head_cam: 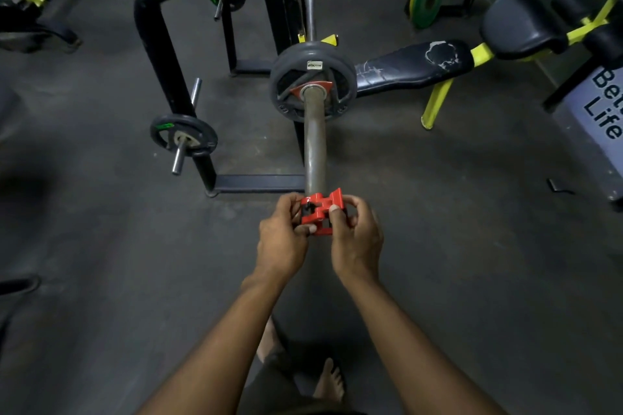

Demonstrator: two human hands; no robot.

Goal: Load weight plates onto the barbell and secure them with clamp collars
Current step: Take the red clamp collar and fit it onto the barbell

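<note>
Holding the red plastic clamp collar at the near tip of the long grey steel barbell sleeve, we are at the locking step. Our two hands are close together, and both are wrapped on the collar.

Going left to right: at 9 o'clock from the sleeve, a small black iron plate with a green mark sits on a peg of the dark steel rack. It is well apart from us. Our left hand pinches the left side of the collar, thumb on top. Our right hand pinches the right side, thumb on the red part too.

At 12 o'clock from our hands, the sleeve runs away from us to the dark grey round weight plate. That plate is already on the bar, pushed far up.

We think the next move needs a straight push, so the collar slides along the sleeve until it touches the plate. Then its lever must be pressed shut.

The collar is bright red and blocky, with a small black part on its left side. We cannot tell if its lever is up or down.
</note>
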